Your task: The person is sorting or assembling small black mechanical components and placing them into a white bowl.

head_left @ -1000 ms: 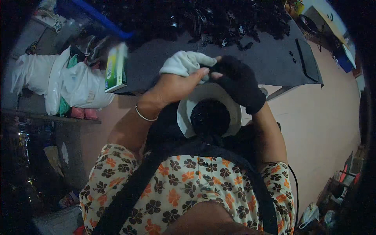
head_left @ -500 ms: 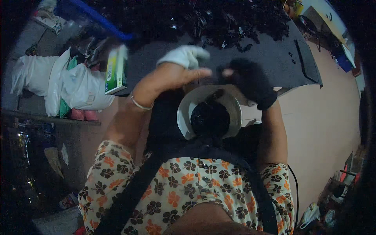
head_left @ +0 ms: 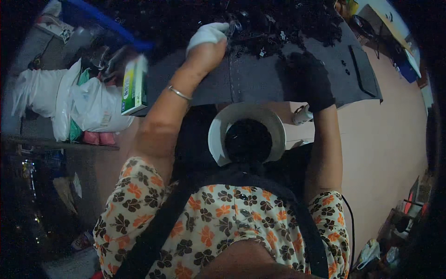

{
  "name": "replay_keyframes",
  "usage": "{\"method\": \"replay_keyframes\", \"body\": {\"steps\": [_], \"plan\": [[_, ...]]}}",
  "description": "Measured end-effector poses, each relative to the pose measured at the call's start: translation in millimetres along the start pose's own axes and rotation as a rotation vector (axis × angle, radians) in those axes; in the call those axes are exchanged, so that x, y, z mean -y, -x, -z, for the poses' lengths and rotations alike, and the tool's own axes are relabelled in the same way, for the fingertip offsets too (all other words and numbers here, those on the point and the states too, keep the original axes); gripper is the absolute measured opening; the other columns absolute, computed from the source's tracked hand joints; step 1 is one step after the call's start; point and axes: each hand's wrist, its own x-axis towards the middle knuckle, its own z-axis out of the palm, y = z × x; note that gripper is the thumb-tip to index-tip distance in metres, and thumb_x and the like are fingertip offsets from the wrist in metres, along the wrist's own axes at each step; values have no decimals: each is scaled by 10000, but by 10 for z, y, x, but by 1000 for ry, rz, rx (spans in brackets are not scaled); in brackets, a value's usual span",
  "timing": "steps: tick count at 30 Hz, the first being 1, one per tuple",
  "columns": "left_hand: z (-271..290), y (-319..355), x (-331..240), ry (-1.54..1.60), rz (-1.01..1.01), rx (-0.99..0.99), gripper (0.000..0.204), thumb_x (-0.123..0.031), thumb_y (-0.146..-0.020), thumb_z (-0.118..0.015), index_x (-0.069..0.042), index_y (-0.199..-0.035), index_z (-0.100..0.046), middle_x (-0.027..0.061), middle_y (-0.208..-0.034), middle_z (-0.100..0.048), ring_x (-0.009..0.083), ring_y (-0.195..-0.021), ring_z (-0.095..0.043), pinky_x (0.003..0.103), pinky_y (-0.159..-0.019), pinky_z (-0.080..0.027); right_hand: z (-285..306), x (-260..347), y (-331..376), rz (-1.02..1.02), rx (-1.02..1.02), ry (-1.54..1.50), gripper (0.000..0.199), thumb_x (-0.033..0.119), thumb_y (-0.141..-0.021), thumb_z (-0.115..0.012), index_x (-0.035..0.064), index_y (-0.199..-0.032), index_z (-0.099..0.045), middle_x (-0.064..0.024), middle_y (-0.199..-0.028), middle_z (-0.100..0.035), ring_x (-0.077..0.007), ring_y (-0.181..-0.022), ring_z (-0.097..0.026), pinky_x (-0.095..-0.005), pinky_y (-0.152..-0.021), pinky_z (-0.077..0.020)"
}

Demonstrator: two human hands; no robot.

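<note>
My left hand (head_left: 207,40), in a white glove, reaches to the near edge of a wide heap of small black parts (head_left: 288,23). Its fingers are bent together at some shiny pieces; what they pinch is too small to name. Farther right, my right hand (head_left: 310,83) wears a black glove and is over the dark grey tabletop (head_left: 253,76). Its fingers blend into the dark surface, so their pose is unclear. Between my forearms, below the table edge, stands a round white bucket (head_left: 214,139) with a dark mass (head_left: 248,142) inside.
Left of my arm stands a green and white box (head_left: 134,86), beside several stuffed white plastic bags (head_left: 95,104). A blue bar (head_left: 109,23) crosses the upper left. A flat black strip (head_left: 362,69) lies at the table's right end. A black cable (head_left: 350,223) hangs at the right.
Both hands have parted from above the bucket. My left hand moved forward to the heap; my right hand shifted slightly right. A dark piece above the bucket's contents no longer shows.
</note>
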Motion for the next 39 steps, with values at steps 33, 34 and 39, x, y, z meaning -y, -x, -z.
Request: {"method": "replay_keyframes", "body": {"steps": [33,34,39], "plan": [[238,474,-903,1160,618,230,307,-20,-874,-473,39,-1175,-471,176,-964,-613,190,-817,-626,271,-710,-517,25,575,163,-257,-25,-685,245,105,-819,-595,-2,-1035,-562,-89,-851,-631,-143,-756,-594,-278,-683,-480],[254,481,-953,1159,618,230,307,-20,-874,-473,39,-1175,-471,176,-964,-613,190,-817,-626,271,-710,-517,-31,595,168,-257,-26,-686,245,105,-819,-595,-2,-1035,-562,-89,-851,-631,-143,-756,-594,-278,-683,-480],[223,541,-1147,962,440,64,315,-25,-865,-476,36,-1174,-485,159,-1062,-594,213,-974,-589,290,-800,-489,-144,659,186,-372,3,-831,143,137,-852,-571,15,-926,-572,-20,-743,-587,-73,-672,-543,-237,-597,-455]]}}
